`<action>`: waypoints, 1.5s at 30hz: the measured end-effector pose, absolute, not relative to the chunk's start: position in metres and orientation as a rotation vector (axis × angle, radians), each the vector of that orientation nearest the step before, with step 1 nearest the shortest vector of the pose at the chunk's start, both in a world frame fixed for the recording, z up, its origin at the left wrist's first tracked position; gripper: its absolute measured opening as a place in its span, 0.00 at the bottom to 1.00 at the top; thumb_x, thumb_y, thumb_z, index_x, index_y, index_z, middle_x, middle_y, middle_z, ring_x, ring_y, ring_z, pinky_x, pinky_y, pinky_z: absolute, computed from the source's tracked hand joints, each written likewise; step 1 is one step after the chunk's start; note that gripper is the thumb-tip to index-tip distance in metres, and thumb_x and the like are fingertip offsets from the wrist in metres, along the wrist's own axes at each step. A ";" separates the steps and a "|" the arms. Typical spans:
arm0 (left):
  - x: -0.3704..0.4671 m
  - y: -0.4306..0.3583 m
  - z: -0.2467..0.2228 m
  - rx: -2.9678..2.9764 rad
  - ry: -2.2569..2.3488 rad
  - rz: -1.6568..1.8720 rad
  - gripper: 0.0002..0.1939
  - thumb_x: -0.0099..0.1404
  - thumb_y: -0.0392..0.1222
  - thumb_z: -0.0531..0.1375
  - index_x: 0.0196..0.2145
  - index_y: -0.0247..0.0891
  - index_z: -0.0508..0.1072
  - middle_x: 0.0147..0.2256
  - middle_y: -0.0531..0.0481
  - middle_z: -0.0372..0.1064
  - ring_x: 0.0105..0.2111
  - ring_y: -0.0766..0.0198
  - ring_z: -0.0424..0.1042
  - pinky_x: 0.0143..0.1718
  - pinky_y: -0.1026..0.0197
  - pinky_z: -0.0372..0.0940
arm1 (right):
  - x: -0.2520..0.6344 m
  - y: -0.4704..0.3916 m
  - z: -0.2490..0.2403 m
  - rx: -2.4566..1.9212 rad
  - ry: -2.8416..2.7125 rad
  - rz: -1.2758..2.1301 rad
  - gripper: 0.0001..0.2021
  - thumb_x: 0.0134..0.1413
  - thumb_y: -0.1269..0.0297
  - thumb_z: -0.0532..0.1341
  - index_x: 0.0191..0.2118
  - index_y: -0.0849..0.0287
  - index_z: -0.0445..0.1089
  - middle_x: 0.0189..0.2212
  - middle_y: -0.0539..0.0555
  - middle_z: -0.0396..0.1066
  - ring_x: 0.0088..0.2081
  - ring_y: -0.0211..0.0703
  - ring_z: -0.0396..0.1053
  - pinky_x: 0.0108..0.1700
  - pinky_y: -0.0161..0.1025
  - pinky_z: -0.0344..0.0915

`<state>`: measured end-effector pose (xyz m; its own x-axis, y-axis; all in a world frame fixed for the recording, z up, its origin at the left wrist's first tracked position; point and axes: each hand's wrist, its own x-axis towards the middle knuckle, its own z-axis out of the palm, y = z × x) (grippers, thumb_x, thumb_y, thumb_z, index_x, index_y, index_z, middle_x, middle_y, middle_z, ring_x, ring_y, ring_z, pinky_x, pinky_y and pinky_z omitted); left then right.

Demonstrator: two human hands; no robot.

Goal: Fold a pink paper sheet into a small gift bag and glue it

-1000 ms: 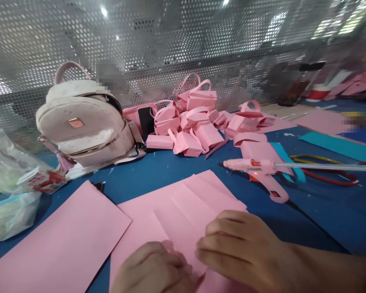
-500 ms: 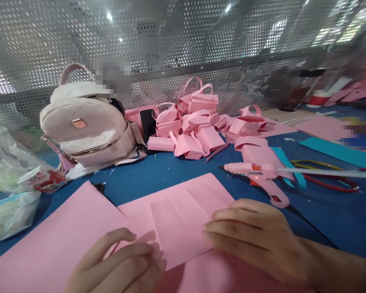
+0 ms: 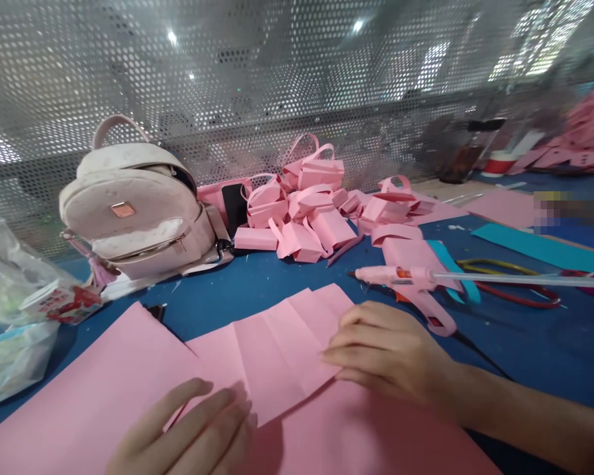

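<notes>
A creased pink paper sheet (image 3: 282, 343) lies in front of me, with several parallel fold lines across it and its near edge lifted a little. My right hand (image 3: 383, 349) grips its right side, fingers closed together at the edge. At the sheet's lower left is my left hand (image 3: 193, 425), fingers loosely curved and apart, the tips at the paper; its thumb is hidden. Under the creased piece and toward me lies another pink sheet (image 3: 376, 435). A larger flat pink sheet (image 3: 89, 376) spreads out on the left, partly behind my left hand.
Beyond my right hand lies a pink glue gun (image 3: 400, 277) with a long clear stick and dark cord. Folded pink paper baskets (image 3: 311, 204) are heaped at the back, beside a pale backpack (image 3: 133, 204). Plastic bags (image 3: 14, 363) and a small red-white box (image 3: 62, 300) are at left.
The creased sheet has tilted and its folds stand out more, with its near edge raised. My right hand has shifted slightly left and up with it. The view has turned slightly right.
</notes>
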<state>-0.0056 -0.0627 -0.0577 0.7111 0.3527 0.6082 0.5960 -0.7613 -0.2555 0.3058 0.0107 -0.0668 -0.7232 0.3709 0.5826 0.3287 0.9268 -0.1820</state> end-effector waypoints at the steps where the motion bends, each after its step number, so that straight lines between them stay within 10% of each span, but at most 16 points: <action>1: -0.004 -0.062 -0.062 -2.462 -0.693 -0.684 0.17 0.75 0.28 0.49 0.40 0.37 0.77 0.39 0.55 0.81 0.42 0.68 0.78 0.63 0.57 0.58 | 0.305 0.012 -0.069 -0.517 -2.459 0.132 0.08 0.68 0.65 0.57 0.45 0.56 0.74 0.36 0.50 0.78 0.39 0.40 0.69 0.42 0.39 0.62; 8: 0.008 -0.047 -0.079 -2.666 -0.836 -0.686 0.13 0.75 0.37 0.51 0.42 0.35 0.76 0.34 0.48 0.78 0.32 0.63 0.77 0.35 0.62 0.72 | 0.300 0.015 -0.074 -0.876 -2.559 0.677 0.09 0.61 0.59 0.65 0.33 0.57 0.69 0.32 0.49 0.72 0.37 0.41 0.66 0.40 0.39 0.60; 12: 0.008 -0.045 -0.093 -2.717 -0.959 -0.764 0.19 0.76 0.50 0.48 0.45 0.38 0.74 0.38 0.47 0.77 0.33 0.61 0.76 0.33 0.61 0.72 | 0.297 0.014 -0.074 -0.927 -2.571 0.784 0.11 0.65 0.64 0.59 0.30 0.57 0.63 0.31 0.49 0.68 0.36 0.41 0.63 0.41 0.40 0.58; 17: 0.009 -0.042 -0.101 -2.751 -1.092 -0.875 0.16 0.76 0.38 0.45 0.43 0.39 0.72 0.32 0.49 0.75 0.28 0.64 0.73 0.30 0.64 0.68 | 0.294 0.012 -0.078 -0.926 -2.664 0.659 0.10 0.67 0.65 0.55 0.31 0.57 0.62 0.34 0.52 0.67 0.37 0.45 0.60 0.40 0.42 0.55; 22: 0.013 -0.047 -0.094 -2.761 -1.009 -0.620 0.25 0.76 0.56 0.42 0.51 0.40 0.73 0.33 0.47 0.73 0.28 0.61 0.70 0.30 0.60 0.66 | 0.293 0.011 -0.083 -0.960 -2.717 0.513 0.07 0.66 0.65 0.56 0.34 0.58 0.63 0.35 0.53 0.67 0.36 0.46 0.59 0.39 0.42 0.55; 31: 0.019 -0.055 -0.091 -2.586 -0.732 -0.544 0.19 0.74 0.29 0.48 0.46 0.37 0.78 0.44 0.52 0.78 0.43 0.60 0.73 0.47 0.55 0.60 | 0.295 0.004 -0.081 -0.472 -2.711 0.086 0.13 0.72 0.71 0.50 0.44 0.55 0.71 0.38 0.49 0.74 0.38 0.39 0.64 0.41 0.40 0.57; 45: 0.046 -0.037 -0.067 -2.762 -1.005 -0.993 0.10 0.68 0.28 0.56 0.41 0.34 0.76 0.26 0.49 0.73 0.25 0.63 0.70 0.26 0.60 0.64 | 0.304 0.002 -0.075 -0.480 -2.438 -0.071 0.11 0.69 0.74 0.54 0.40 0.58 0.73 0.34 0.48 0.78 0.35 0.37 0.69 0.38 0.39 0.58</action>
